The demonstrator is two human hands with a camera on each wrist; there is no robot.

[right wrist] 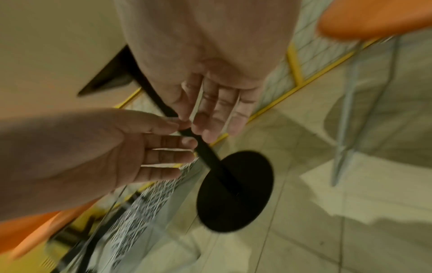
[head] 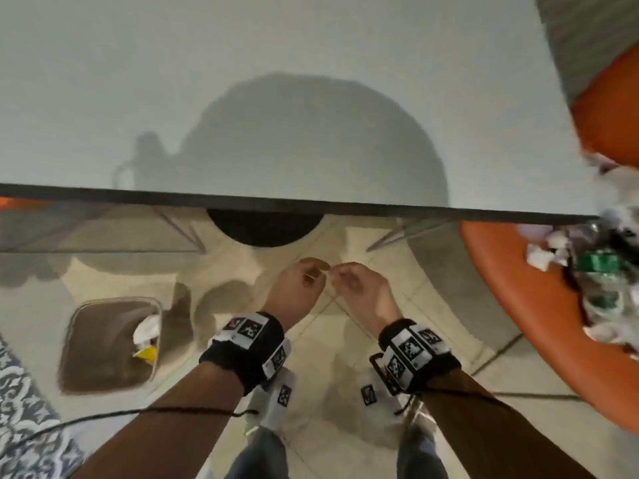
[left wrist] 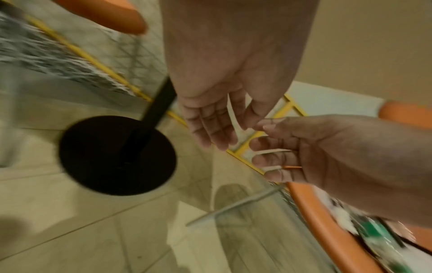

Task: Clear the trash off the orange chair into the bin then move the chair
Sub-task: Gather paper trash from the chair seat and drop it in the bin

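The person is standing at the white tabletop with left hand and right hand loosely released, thumb tips touching and holding nothing, while trash is lying on the orange chair to the right and the bin is sitting on the floor at left.
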